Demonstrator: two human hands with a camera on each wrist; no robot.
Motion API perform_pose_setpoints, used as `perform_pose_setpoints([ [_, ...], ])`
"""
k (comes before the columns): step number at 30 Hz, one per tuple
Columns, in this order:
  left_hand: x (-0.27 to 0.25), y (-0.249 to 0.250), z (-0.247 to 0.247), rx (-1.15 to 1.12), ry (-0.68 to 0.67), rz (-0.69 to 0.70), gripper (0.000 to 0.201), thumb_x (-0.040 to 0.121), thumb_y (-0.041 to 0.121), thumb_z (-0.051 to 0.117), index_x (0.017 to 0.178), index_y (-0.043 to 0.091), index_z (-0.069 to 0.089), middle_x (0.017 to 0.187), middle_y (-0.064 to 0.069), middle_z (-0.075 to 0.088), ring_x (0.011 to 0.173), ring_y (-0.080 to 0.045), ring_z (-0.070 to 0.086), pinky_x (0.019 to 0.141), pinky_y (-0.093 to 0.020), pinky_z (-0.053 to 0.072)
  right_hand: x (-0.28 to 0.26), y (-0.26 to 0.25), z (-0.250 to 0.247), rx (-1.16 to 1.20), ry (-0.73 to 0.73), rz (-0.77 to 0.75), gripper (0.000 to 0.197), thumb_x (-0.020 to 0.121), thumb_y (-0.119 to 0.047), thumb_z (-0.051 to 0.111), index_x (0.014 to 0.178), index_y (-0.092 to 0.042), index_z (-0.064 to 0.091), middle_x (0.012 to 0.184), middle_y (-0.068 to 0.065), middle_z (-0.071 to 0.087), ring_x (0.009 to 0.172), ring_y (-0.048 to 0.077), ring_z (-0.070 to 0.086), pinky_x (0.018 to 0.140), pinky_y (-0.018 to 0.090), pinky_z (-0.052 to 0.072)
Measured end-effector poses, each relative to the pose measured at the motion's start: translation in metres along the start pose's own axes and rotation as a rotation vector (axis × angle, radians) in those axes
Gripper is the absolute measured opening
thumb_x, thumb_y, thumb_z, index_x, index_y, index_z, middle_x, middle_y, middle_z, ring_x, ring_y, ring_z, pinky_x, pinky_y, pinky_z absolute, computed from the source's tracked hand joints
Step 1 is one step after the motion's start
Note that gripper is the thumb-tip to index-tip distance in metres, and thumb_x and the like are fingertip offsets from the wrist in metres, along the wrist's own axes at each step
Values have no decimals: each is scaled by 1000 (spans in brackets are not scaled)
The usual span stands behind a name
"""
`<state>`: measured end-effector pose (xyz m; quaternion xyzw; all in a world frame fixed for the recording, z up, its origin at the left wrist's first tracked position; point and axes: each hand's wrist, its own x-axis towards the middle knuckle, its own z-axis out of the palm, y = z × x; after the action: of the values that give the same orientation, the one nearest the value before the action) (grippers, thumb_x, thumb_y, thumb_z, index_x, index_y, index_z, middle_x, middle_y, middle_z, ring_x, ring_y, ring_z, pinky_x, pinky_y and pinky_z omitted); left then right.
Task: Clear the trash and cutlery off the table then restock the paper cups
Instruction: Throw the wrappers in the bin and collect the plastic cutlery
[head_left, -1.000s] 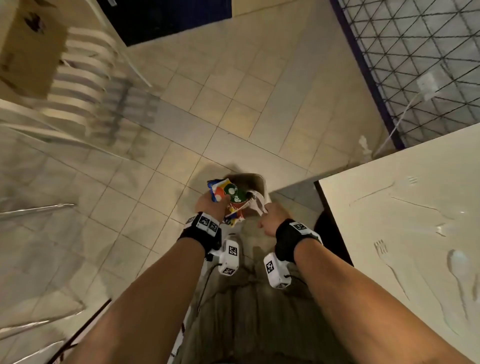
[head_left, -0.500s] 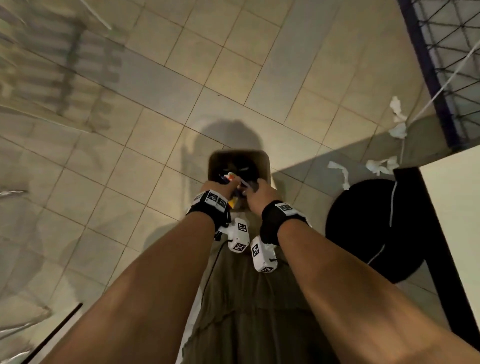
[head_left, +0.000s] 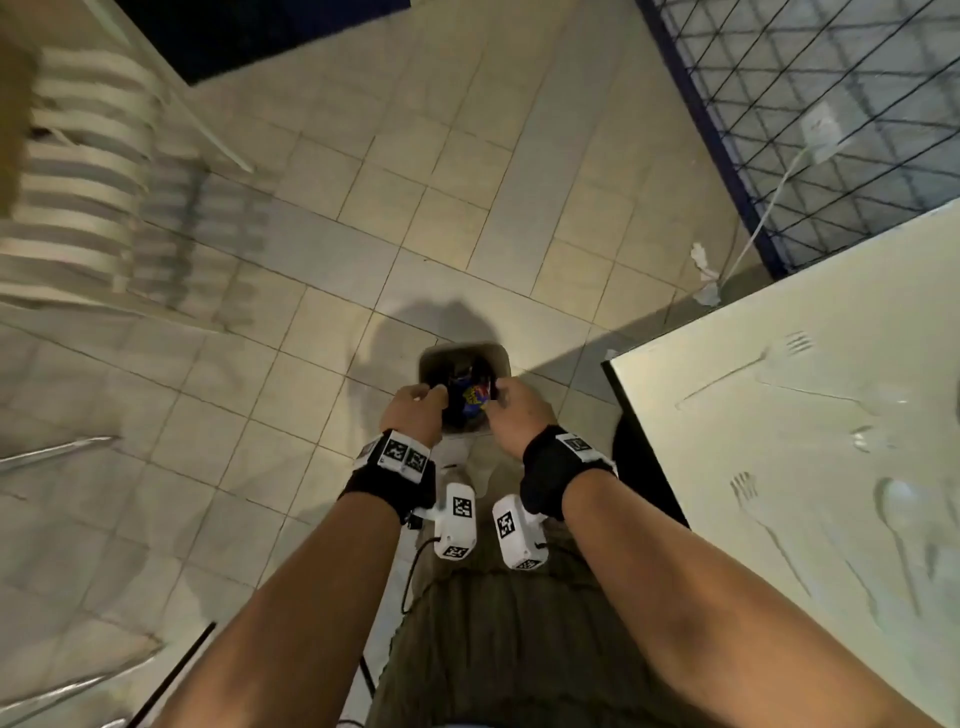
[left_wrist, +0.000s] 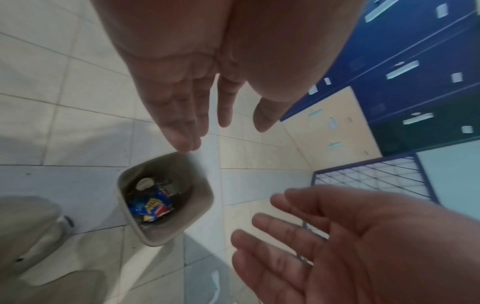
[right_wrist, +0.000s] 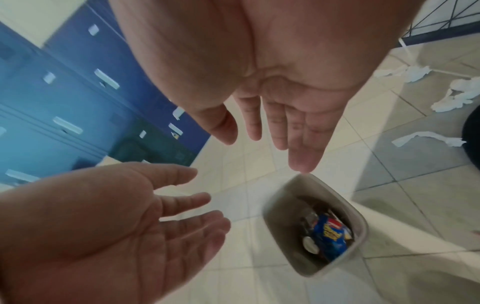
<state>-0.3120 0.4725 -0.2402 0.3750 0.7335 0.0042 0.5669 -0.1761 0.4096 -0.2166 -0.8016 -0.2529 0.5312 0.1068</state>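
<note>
Head looks down, wrists look closer; all share the bin (head_left: 464, 353).

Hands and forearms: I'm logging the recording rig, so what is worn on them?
Both forearms are bare. Left hand and right hand are ungloved. Each wrist has a black band with a white square-code tag and a white camera pod; a thin black cable trails off.

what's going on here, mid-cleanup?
A person stands over a small bin on the tiled floor, both hands above it. The left hand and right hand are open and hold nothing. A blue snack wrapper lies inside the bin with other trash. On the white table to the person's right, clear plastic cutlery remains to be collected. Scraps of white paper lie on the floor nearby.
</note>
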Motion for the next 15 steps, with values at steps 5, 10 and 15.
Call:
perform_pose_setpoints([
  [5,-98,42,-14,195,-86,245,40,96,40,59,129,18,62,117,-8,72,106,-27,68,96,-43,56,-90,-29,-54,130,66,-131,30,100,-24,50,126,-24,65,125,2,67,113,22,63,91,27,48],
  [10,-170,70,6,403,-255,507,38,94,41,59,120,14,66,110,-2,70,97,-18,62,87,-30,49,-167,-13,-122,196,203,-218,23,99,-19,53,112,-16,71,113,-1,72,99,16,64,86,27,46],
  [15,-229,89,49,553,-323,673,28,96,27,62,122,17,65,113,2,68,103,-19,64,84,-26,46,-233,61,-170,502,378,-189,16,93,-26,53,92,-25,69,99,4,75,86,25,69,76,36,52],
])
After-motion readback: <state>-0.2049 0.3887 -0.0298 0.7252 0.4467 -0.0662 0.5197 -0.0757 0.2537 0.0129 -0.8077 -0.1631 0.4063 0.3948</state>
